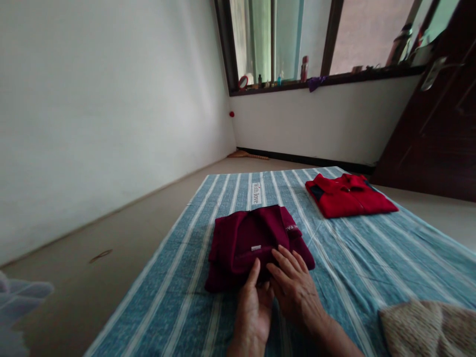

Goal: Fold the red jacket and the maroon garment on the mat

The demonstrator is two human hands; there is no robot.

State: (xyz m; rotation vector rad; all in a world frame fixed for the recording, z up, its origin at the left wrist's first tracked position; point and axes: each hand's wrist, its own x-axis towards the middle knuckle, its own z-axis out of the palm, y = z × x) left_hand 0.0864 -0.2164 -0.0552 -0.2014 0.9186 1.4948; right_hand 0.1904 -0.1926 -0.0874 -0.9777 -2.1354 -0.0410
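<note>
A folded maroon garment (250,238) with a small white label lies on a blue striped sheet (345,267). My left hand (253,310) is at its near edge, thumb up against the fabric and fingers curled under the fold. My right hand (293,285) rests palm down beside it, fingertips on the garment's near right corner. A folded red shirt (347,196) lies farther back on the right of the sheet, away from both hands.
A beige knitted cloth (427,327) lies at the near right. Bare floor (122,248) runs along the white wall on the left. A windowsill (316,82) with bottles is at the back, and a dark wooden door (439,124) stands at the right.
</note>
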